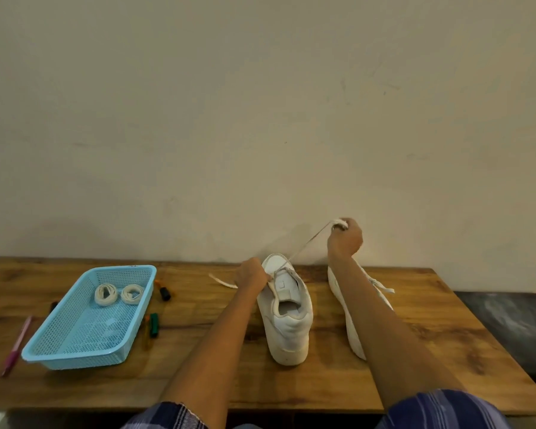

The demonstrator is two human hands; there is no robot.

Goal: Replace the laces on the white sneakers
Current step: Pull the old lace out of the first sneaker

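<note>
A white sneaker (288,317) stands on the wooden table (217,379), heel toward me. My left hand (252,274) grips its left side near the eyelets. My right hand (344,236) is raised above the table and holds the end of the old lace (307,243), which runs taut down to the shoe's front. A loose lace end (222,281) trails left of my left hand. The second white sneaker (351,320) lies on its side to the right, partly hidden by my right forearm. Two coiled new laces (106,294) (132,293) lie in a blue basket (75,351).
Several markers lie around the basket, one with a black cap (164,292) and one with a green cap (153,323). A pink pen (16,345) rests at the far left. A beige wall stands right behind the table. A dark floor lies to the right.
</note>
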